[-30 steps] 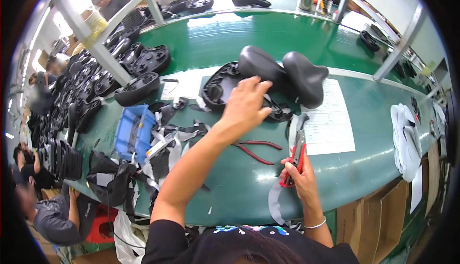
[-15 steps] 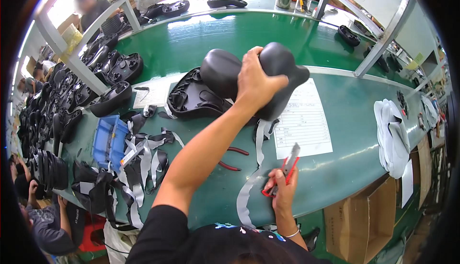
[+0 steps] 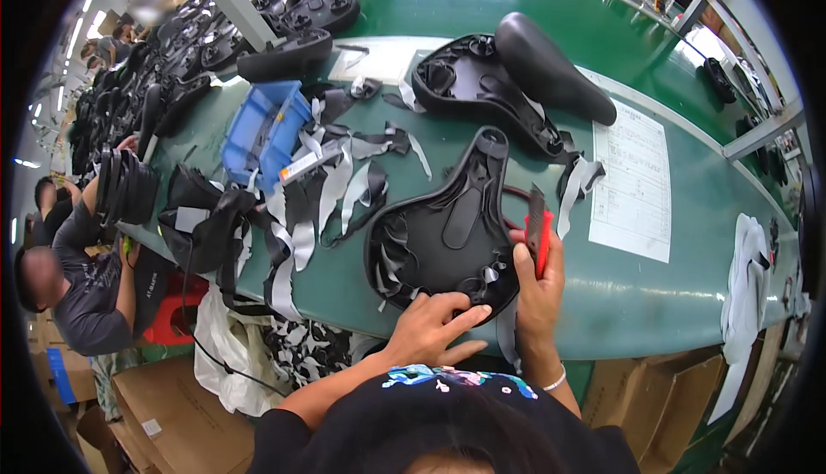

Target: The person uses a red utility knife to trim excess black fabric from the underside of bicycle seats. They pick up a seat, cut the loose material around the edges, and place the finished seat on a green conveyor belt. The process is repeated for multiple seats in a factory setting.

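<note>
An upside-down black bicycle saddle (image 3: 430,242) lies close in front of me, its hollow underside up and its nose pointing away. My left hand (image 3: 439,329) grips its wide rear rim. In my right hand (image 3: 540,289) is a red utility knife (image 3: 539,237), blade pointing up and away, beside the saddle's right edge. Part of a red-handled tool (image 3: 516,192) shows behind the saddle. Farther off, another overturned saddle (image 3: 469,70) rests against a saddle with its smooth top up (image 3: 551,70).
Left of the saddle are a blue plastic bin (image 3: 265,130) and a heap of black and white trimmed strips (image 3: 344,173). A printed sheet (image 3: 632,190) lies at right, near white cloth pieces (image 3: 744,285). Many saddles (image 3: 172,87) are piled far left. A co-worker (image 3: 95,276) sits at left.
My left hand has brought a saddle from the far side toward me, and it now lies underside up. The knife in my right hand has come beside it. The view has swung left.
</note>
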A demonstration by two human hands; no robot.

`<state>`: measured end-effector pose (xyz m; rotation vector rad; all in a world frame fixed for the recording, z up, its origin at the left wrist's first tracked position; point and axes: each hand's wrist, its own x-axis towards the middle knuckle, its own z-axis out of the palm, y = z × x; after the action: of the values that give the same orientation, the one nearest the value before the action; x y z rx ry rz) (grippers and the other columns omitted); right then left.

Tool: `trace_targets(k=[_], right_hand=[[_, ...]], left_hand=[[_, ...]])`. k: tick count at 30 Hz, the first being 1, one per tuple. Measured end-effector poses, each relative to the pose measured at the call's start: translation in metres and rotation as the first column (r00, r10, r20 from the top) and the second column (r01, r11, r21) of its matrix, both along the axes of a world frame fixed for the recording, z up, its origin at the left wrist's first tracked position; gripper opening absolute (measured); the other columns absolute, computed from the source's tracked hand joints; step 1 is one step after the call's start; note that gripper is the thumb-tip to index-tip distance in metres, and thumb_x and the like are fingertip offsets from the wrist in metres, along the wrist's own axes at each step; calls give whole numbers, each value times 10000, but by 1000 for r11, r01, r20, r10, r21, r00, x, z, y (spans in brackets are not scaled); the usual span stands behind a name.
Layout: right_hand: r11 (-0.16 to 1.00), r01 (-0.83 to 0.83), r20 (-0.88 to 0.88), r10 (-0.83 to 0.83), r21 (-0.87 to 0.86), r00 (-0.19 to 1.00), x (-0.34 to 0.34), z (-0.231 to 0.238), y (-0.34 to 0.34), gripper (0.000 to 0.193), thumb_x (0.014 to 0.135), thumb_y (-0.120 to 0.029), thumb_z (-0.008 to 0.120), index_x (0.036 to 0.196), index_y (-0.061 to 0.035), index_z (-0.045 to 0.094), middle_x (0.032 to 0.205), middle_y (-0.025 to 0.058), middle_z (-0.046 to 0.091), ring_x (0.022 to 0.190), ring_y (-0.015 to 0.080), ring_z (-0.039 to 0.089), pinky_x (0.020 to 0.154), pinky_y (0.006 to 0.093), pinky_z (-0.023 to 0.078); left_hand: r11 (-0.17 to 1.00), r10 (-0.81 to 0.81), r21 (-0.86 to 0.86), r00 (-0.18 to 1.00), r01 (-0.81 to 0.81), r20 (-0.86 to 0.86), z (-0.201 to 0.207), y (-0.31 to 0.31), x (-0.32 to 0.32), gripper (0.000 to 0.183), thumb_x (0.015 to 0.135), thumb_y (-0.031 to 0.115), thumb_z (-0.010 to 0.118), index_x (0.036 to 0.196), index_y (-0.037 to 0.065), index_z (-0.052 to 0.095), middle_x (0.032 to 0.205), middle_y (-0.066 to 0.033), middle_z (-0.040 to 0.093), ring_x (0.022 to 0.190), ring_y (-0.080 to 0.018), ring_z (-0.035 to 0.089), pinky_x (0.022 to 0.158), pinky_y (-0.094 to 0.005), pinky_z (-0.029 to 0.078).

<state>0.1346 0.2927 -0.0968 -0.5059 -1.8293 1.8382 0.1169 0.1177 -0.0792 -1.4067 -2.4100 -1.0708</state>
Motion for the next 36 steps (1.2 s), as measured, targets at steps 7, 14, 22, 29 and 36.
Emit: trace_targets(k=[7, 14, 22, 29, 36], right_hand=[[994, 75, 256, -52, -82, 965, 32, 4, 3, 283, 956, -198, 519, 1200, -58, 494, 990, 17, 604, 735, 47, 486, 629, 187, 413], [968, -122, 194, 79, 219, 978, 6, -11, 0, 388, 952, -205, 522, 1274, -4, 444, 1028, 119, 613, 866, 179, 581, 826, 282, 441], [261, -448, 307, 441, 855, 843, -4, 21, 57, 700, 743, -140, 727, 1380, -212, 446, 697, 56, 500, 539, 198, 517, 447, 330, 416], [-4, -487, 456, 354, 874, 816, -13, 30, 67, 635, 811, -99, 647, 1388, -253, 432, 651, 65, 455, 500, 211, 507, 422, 336, 410], [424, -496, 453, 205, 758, 867, 48, 10, 7, 645, 824, -140, 670, 1406, -207, 401, 628, 91, 483, 473, 263, 512, 440, 381, 429]], left_hand=[[746, 443, 190, 689, -639, 574, 30, -23, -107, 224, 913, 167, 566, 1041, -12, 607, 1016, -97, 626, 903, -189, 580, 787, -320, 460], [974, -120, 121, 18, -192, 993, 9, -28, -137, 503, 811, 316, 660, 1142, -41, 536, 957, -82, 616, 830, -135, 606, 741, -255, 501], [984, 49, -22, 151, -178, 987, 32, -19, -164, 414, 779, 300, 639, 1023, -30, 591, 900, -75, 629, 746, -115, 586, 683, -255, 491], [993, 115, -105, 330, -50, 937, 30, -3, -181, 387, 757, 312, 638, 936, -29, 613, 864, -78, 631, 742, -119, 584, 664, -267, 479], [916, 65, 8, 167, -402, 984, 14, -32, -137, 343, 758, 276, 630, 928, -21, 604, 784, -46, 606, 635, -103, 572, 594, -241, 474]])
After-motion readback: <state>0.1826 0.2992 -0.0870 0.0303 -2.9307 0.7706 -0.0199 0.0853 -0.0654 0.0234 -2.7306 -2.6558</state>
